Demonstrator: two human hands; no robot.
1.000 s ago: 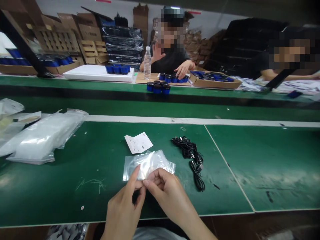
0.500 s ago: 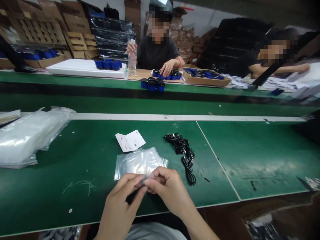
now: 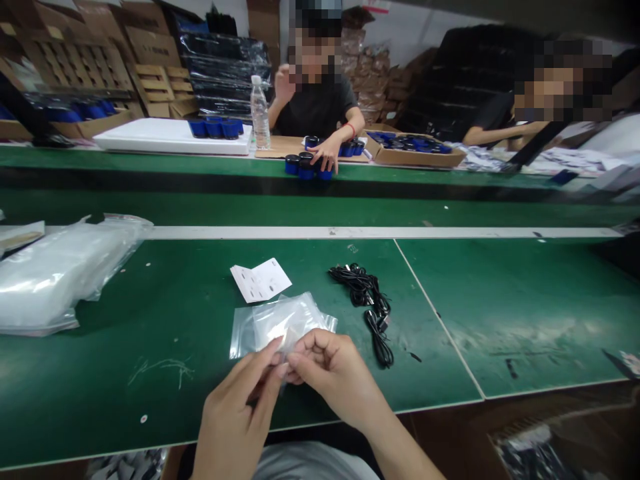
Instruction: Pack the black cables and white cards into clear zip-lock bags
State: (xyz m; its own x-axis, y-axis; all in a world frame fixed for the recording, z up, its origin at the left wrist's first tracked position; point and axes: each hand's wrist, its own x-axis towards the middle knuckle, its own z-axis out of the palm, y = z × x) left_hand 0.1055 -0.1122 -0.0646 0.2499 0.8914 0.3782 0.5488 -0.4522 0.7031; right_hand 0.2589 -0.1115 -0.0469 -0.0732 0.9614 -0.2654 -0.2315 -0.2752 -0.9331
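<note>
Fingers pinched, my left hand (image 3: 243,397) and my right hand (image 3: 335,373) meet over the near edge of the bench. Between their fingertips is a piece of clear plastic (image 3: 287,341), seemingly a small bag; most of it is hidden by the fingers. Just beyond lie several flat clear plastic bags (image 3: 280,320), overlapping one another. Behind those bags rests a folded white printed leaflet (image 3: 263,280). To the right of my right hand sit bundled black cables (image 3: 363,287), with one coiled cable (image 3: 379,339) nearer to me.
A large pack of clear bags (image 3: 65,273) lies on the left of the green bench (image 3: 165,313). Across a white strip, a person's hand (image 3: 327,153) touches blue-and-black round items (image 3: 293,165). A water bottle (image 3: 259,117) and a cardboard tray (image 3: 415,157) stand there.
My left hand has shifted slightly left, and more clear plastic shows between my fingertips. The person opposite has let go of the bottle and reached toward the nearer blue items.
</note>
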